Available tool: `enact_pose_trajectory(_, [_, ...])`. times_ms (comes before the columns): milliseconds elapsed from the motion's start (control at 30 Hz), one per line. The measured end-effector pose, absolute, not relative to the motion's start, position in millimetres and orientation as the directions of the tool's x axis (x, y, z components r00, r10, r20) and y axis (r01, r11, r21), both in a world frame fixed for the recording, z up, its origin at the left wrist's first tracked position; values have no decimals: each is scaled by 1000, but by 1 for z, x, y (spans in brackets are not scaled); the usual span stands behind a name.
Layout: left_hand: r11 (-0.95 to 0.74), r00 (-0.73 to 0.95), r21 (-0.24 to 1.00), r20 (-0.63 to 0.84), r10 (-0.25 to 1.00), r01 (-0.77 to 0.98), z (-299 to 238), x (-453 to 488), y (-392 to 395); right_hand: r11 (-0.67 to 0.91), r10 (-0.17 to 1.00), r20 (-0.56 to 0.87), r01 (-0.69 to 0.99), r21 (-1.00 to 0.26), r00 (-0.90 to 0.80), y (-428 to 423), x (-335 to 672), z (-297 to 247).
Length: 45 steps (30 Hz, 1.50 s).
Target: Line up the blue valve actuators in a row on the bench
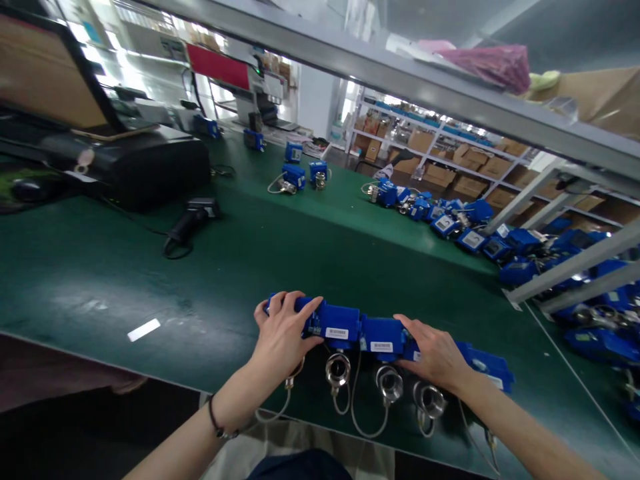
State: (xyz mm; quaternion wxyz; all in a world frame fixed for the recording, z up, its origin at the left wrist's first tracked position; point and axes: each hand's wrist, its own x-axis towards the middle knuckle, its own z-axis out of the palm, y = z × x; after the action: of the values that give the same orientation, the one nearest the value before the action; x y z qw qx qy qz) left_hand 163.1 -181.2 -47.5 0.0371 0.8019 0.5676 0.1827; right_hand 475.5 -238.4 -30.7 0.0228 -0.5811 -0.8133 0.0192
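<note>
A row of several blue box-shaped valve units [361,331] with steel fittings [338,369] and grey cables lies along the near edge of the green table [150,267]. My left hand [283,331] rests on the leftmost unit, fingers curled over its top. Over the units at the right end of the row my right hand [436,357] lies with its fingers spread flat. White labels face me on the two middle units.
More blue units [450,220] are heaped along the right side and a few [300,175] stand farther back. A black barcode scanner [193,220] lies left of centre beside a black printer [150,167]. A metal shelf rail [400,73] crosses overhead.
</note>
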Motion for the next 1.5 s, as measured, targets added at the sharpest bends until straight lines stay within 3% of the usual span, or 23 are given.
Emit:
enact_pose_trajectory(200, [-362, 284, 297, 276, 918, 883, -47, 124, -169, 308, 951, 39, 948, -81, -306, -221, 442, -40])
enact_pose_trajectory(467, [-302, 239, 300, 231, 943, 905, -42, 8, -125, 272, 956, -70, 949, -160, -286, -173, 317, -38])
enact_pose_trajectory(733, [-179, 152, 341, 105, 983, 923, -21, -137, -93, 411, 911, 0, 909, -74, -412, -133, 155, -32])
enact_pose_trajectory(967, [-20, -61, 383, 199, 978, 923, -31, -236, -63, 468, 883, 84, 882, -55, -463, -100, 47, -27])
enact_pose_trajectory(1300, [10, -123, 424, 240, 963, 906, -32, -339, 8, 458, 886, 122, 885, -78, -447, -56, -66, -27])
enact_pose_trajectory(1500, [94, -236, 440, 280, 930, 893, -37, -380, 43, 536, 843, 131, 832, -144, -521, -30, -111, -31])
